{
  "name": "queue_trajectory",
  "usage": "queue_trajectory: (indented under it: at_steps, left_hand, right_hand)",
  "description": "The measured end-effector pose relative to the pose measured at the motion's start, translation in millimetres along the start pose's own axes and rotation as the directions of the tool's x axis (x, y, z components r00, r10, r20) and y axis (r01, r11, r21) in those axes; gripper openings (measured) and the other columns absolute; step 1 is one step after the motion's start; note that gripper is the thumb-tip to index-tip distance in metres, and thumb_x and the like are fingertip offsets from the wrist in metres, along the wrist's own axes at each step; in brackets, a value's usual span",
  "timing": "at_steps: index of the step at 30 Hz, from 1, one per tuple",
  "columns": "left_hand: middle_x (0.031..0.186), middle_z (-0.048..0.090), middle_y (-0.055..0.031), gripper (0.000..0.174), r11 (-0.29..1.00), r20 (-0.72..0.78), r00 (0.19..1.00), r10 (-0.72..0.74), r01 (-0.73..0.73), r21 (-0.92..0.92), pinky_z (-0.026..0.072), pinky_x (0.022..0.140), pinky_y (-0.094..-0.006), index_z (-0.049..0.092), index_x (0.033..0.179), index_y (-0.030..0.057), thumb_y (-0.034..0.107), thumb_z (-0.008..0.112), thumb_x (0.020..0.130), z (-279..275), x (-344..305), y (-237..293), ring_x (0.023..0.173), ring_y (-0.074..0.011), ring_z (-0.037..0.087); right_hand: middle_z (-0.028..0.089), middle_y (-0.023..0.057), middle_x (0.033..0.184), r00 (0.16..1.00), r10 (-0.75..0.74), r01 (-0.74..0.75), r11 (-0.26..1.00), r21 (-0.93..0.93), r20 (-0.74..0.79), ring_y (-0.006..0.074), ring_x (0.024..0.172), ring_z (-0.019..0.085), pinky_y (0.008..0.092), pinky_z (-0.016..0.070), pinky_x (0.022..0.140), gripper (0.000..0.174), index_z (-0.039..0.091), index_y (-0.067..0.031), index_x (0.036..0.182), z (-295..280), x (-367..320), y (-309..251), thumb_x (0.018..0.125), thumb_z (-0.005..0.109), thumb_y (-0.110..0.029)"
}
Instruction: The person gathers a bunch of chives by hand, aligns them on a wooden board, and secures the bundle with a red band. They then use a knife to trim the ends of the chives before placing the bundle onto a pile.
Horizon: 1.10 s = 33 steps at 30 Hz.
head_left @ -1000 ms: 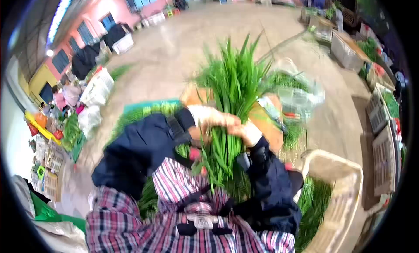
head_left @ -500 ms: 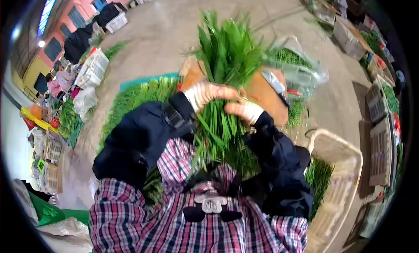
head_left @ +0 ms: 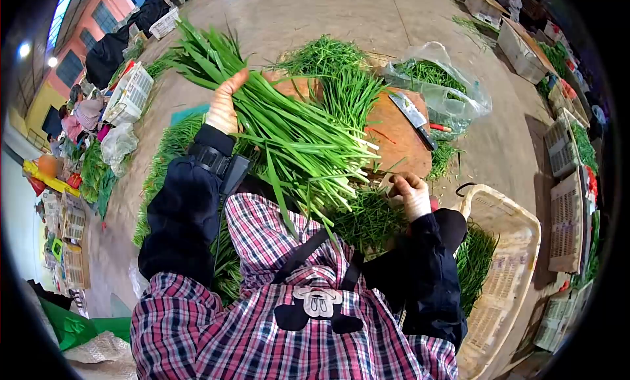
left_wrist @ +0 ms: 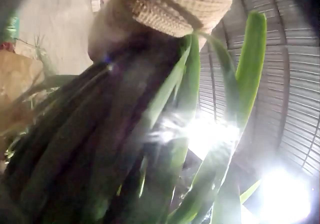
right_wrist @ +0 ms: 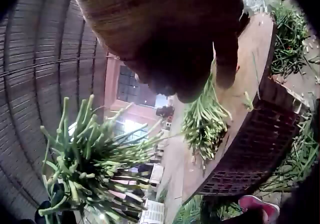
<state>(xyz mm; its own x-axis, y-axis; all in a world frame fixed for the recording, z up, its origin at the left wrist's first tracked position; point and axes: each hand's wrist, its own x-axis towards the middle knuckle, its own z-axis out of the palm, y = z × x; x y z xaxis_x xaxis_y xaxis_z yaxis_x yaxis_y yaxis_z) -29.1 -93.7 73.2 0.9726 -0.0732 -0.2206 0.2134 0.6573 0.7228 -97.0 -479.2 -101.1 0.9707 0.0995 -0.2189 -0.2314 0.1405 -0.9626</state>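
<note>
My left hand (head_left: 224, 105) grips a large bundle of long green leafy stalks (head_left: 289, 130), its leaf tips at the upper left and its pale cut ends at the lower right. In the left wrist view, dark and bright leaves (left_wrist: 252, 64) fill the space below the wrapped hand (left_wrist: 170, 9). My right hand (head_left: 410, 195) is right of the pale ends, thumb and fingertips pinched around a thin strand. In the right wrist view, the bundle's ends (right_wrist: 85, 169) are apart from the shadowed right hand (right_wrist: 175, 44). Another bunch (head_left: 351, 94) lies on the wooden board (head_left: 400, 140).
A knife (head_left: 410, 114) lies on the board's right side, near a clear bag of greens (head_left: 453, 94). A white plastic basket (head_left: 505, 249) with greens stands at the right. More greens (head_left: 164, 163) lie at the left. People sit (head_left: 88, 111) at the far left.
The bundle went from upright between both hands to tilted leftward in my left hand, which moved left. My right hand came off it and moved down and right. The bunch on the board is now uncovered.
</note>
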Motion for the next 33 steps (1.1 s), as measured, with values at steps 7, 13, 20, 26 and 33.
queue_trajectory:
  at_steps: [7, 13, 20, 26, 33]
  left_hand:
    - [0.095, 0.066, -0.0159, 0.039, 0.992, -0.07, 0.99, 0.119, -0.115, 0.06, 0.0533, 0.079, -0.0471, 0.059, 0.101, -0.0038, 0.03, 0.065, 0.082, -4.0, -8.1, 1.6, 0.088, -0.0306, 0.064]
    - [0.088, 0.066, -0.0155, 0.033, 0.984, -0.076, 0.985, 0.154, -0.147, 0.099, 0.0546, 0.076, -0.0453, 0.061, 0.095, -0.0014, 0.027, 0.066, 0.08, 4.4, -15.5, -0.5, 0.081, -0.0306, 0.065]
    - [0.084, 0.068, -0.0138, 0.033, 0.98, -0.215, 0.958, 0.19, -0.172, 0.099, 0.0552, 0.071, -0.0423, 0.063, 0.091, 0.0002, 0.032, 0.063, 0.082, -36.3, -10.6, 16.8, 0.074, -0.0276, 0.066]
    - [0.083, 0.066, -0.0151, 0.032, 0.979, -0.214, 0.957, 0.195, -0.202, -0.012, 0.0547, 0.069, -0.0427, 0.063, 0.088, 0.0007, 0.032, 0.063, 0.081, -23.1, -20.6, 12.6, 0.073, -0.0284, 0.064]
    - [0.088, 0.066, -0.0167, 0.029, 0.973, -0.138, 0.966, 0.22, -0.228, -0.044, 0.0524, 0.078, -0.0429, 0.062, 0.087, -0.0006, 0.027, 0.067, 0.079, -13.9, -25.9, 0.5, 0.083, -0.0289, 0.063]
  right_hand:
    - [0.065, 0.0065, 0.074, 0.768, -0.552, 0.63, 0.556, -0.543, 0.325, 0.0193, 0.061, 0.06, 0.0303, 0.0459, 0.058, 0.025, 0.063, -0.0081, 0.103, 68.2, -57.7, -94.9, 0.078, 0.067, -0.01]
    - [0.056, 0.0052, 0.06, 0.633, -0.454, 0.651, -0.127, -0.749, 0.627, 0.0274, 0.063, 0.059, 0.0405, 0.0454, 0.058, 0.022, 0.061, -0.0143, 0.093, 120.4, -35.1, -103.8, 0.075, 0.067, -0.025]
    - [0.062, 0.0105, 0.068, 0.739, -0.174, 0.669, 0.308, -0.677, 0.651, 0.0313, 0.064, 0.061, 0.0407, 0.0485, 0.06, 0.015, 0.063, -0.0091, 0.079, 51.3, -43.3, -66.3, 0.075, 0.068, -0.023]
    - [0.067, 0.014, 0.098, 0.953, -0.109, 0.268, 0.744, -0.613, 0.284, 0.0236, 0.092, 0.064, 0.0325, 0.0492, 0.081, 0.043, 0.062, -0.0067, 0.11, 45.9, -44.2, -45.3, 0.075, 0.071, -0.031]
    - [0.064, 0.0016, 0.087, 0.975, -0.018, -0.05, 0.954, 0.296, 0.222, 0.008, 0.076, 0.054, 0.0236, 0.0437, 0.072, 0.027, 0.064, -0.0025, 0.099, 122.1, -16.4, -34.7, 0.083, 0.068, -0.024]
